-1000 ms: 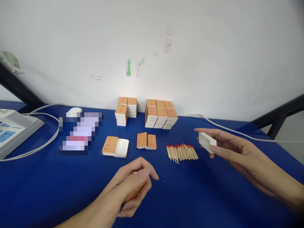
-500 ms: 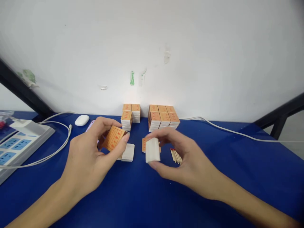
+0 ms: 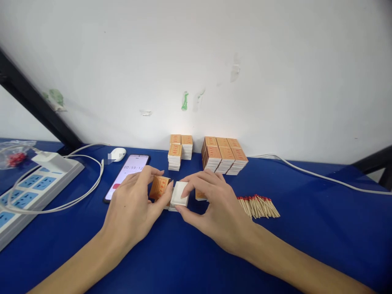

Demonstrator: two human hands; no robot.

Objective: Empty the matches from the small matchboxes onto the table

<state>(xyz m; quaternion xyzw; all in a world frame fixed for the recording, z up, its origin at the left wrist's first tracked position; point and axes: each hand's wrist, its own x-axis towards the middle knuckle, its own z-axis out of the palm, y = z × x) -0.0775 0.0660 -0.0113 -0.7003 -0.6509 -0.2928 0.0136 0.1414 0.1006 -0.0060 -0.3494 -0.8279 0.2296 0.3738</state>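
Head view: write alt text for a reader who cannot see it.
Two bare hands meet over a blue table: the left hand holds an orange matchbox sleeve, the right hand a white inner tray beside it. Loose matches lie to the right, stacked matchboxes behind, a phone at left.

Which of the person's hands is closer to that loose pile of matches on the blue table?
Right. The right hand holds a white tray just left of the pile of matches; the left hand, holding an orange sleeve, is farther left.

hands met | white tray [image 3: 179,193] now touching orange sleeve [image 3: 159,187] (mid-table)
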